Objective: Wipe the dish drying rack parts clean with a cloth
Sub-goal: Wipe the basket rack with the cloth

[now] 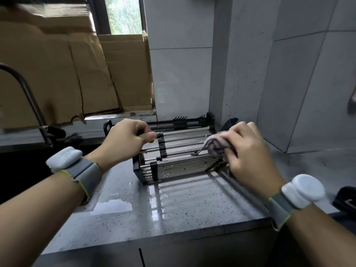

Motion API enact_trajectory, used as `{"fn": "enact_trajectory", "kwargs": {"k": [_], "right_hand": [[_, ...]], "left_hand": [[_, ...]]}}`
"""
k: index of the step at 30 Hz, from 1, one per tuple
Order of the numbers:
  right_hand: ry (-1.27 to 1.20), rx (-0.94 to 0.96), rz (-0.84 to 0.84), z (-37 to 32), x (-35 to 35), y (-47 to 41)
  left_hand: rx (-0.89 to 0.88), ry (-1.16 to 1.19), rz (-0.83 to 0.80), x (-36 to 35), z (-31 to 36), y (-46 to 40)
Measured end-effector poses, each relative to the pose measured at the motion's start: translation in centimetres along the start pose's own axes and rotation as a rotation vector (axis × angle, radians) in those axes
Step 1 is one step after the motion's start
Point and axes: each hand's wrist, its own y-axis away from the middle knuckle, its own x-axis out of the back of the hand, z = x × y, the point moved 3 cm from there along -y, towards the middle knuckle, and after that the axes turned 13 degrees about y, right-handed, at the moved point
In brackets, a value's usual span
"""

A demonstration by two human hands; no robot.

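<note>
A metal dish drying rack part [179,160] with steel rods and black plastic ends lies on the grey countertop [173,205]. My left hand [125,139] grips one of its upper rods near the black left end. My right hand [248,151] holds a crumpled grey-and-white cloth [215,147] and presses it against the rods at the rack's right side. A second rack part [185,122] with black hooks lies behind, against the wall.
A steel faucet [28,99] curves over the dark sink [28,166] at the left. Cardboard sheets [77,70] lean against the window. Water pools on the countertop near the sink edge. A black object [344,199] sits at the right edge. Tiled walls close in behind and to the right.
</note>
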Motion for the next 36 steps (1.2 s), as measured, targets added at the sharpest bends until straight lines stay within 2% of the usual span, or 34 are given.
{"fn": "enact_trajectory", "kwargs": {"k": [3,7,13,16,20,23,28,36], "right_hand": [[-0.005,-0.192,0.088,1.4,0.2,0.2],[-0.047,-0.254,0.068,-0.8,-0.4,1.1],[-0.193,-0.006,0.058,-10.4,-1.8,0.6],[-0.226,0.138,0.052,-11.5,-2.2,0.7],[-0.138,0.035,0.003,-7.1,-2.2,0.2],[-0.095,0.108,-0.018,-5.0,-1.4,-1.0],[-0.059,0.191,-0.027,-5.1,-0.7,-3.7],[-0.11,0.101,-0.066,-4.8,-2.5,-4.6]], "left_hand": [[0.023,0.027,-0.014,-0.3,0.5,-0.3],[0.07,0.075,0.002,-0.5,0.6,-0.8],[0.082,0.056,-0.03,-1.7,1.5,-1.8],[0.091,0.069,-0.032,-1.3,1.0,-1.9],[0.111,0.078,-0.044,0.2,0.2,-1.7],[0.158,0.137,-0.086,0.3,0.2,-2.3],[0.253,0.191,-0.142,-0.1,-0.1,-4.2],[0.277,0.173,-0.185,-0.4,-1.1,-5.8]]}}
